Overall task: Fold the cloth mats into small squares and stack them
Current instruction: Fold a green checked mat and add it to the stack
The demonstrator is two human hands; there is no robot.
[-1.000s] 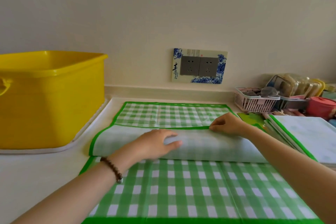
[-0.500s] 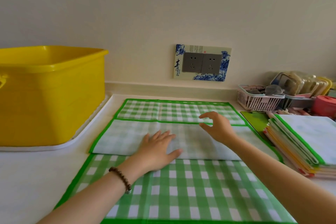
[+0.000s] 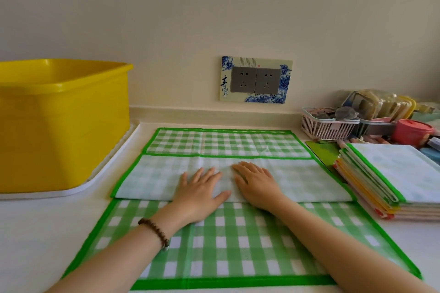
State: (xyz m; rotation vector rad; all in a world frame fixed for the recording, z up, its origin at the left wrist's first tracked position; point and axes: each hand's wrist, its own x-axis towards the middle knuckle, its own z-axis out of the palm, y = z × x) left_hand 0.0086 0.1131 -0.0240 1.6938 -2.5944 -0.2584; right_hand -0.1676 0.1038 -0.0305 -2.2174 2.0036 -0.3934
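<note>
hands (image 3: 200, 191) now flat, together (on mat (image 3: 297, 181))

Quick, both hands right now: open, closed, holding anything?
Left hand: open, flat, pressing the folded band of the green checked mat.
Right hand: open, flat on the same fold, holding nothing.

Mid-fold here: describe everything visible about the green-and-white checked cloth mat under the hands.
The green-and-white checked cloth mat is thin fabric with a solid green border, lying flat on the pale countertop. A band across its middle is folded over, showing a paler underside. Faint crease lines cross it. The left hand and right hand press flat, fingers straight, on that folded band.
</note>
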